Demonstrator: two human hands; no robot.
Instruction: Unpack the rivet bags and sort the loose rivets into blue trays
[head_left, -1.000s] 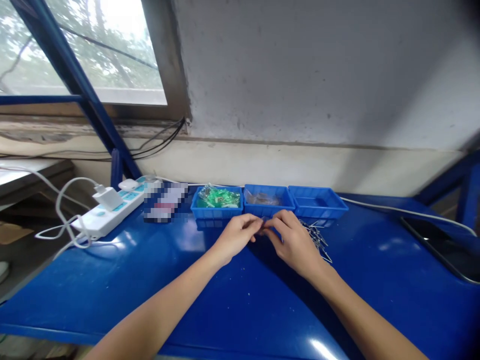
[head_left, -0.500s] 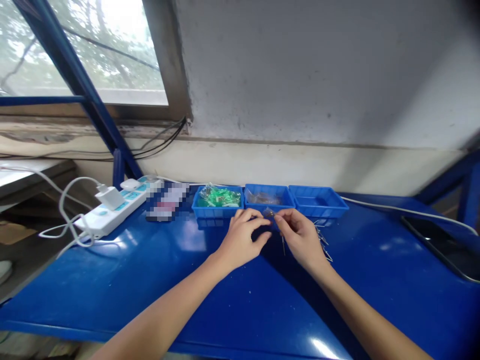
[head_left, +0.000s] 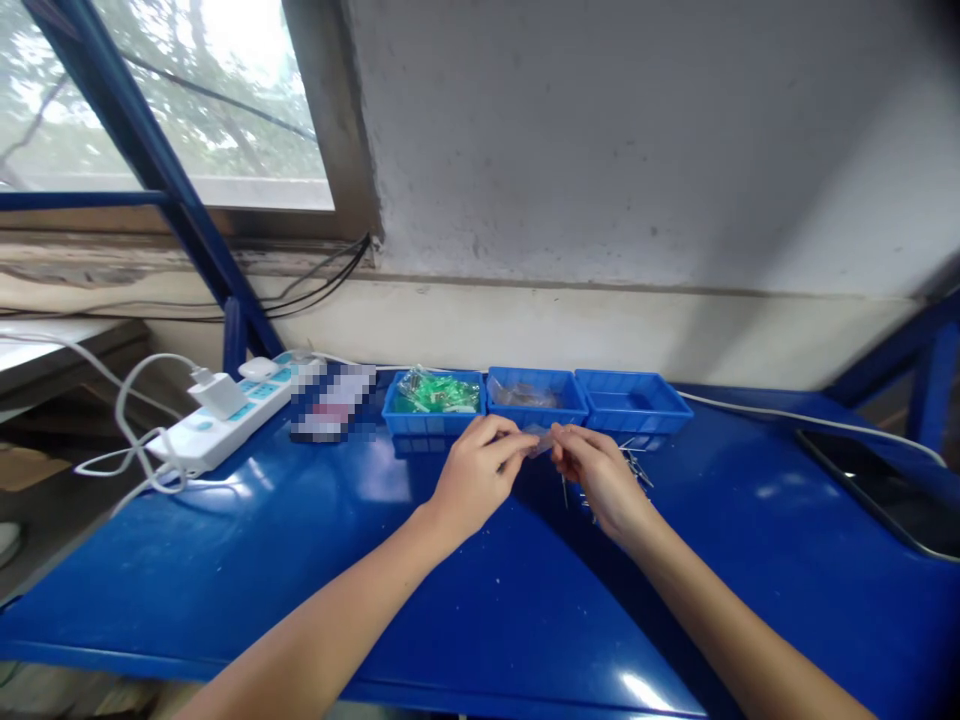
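Note:
My left hand point(head_left: 480, 468) pinches the left side of a small clear plastic bag point(head_left: 539, 440) above the blue table. At the bag's right side, the fingertips of my right hand point(head_left: 600, 470) are closed on it too. What the bag contains is too small to make out. Thin metal pins point(head_left: 636, 466) lie scattered beside and partly behind my right hand. Just beyond the hands stand a blue bin with green pieces in clear plastic point(head_left: 437, 390), a blue bin with a clear bag of brownish pieces point(head_left: 525, 395), and a third blue bin point(head_left: 637, 402).
A white power strip point(head_left: 244, 410) with plugs and cables lies at the left, near a blurred-out phone-like object point(head_left: 330, 405). At the right edge rests a black phone point(head_left: 877, 490). A white cable point(head_left: 787, 411) runs along the wall behind the blue table point(head_left: 480, 620).
My left fingers have closed from a spread pose onto the small bag. My right hand has shifted slightly, and more of the metal pins show beside it.

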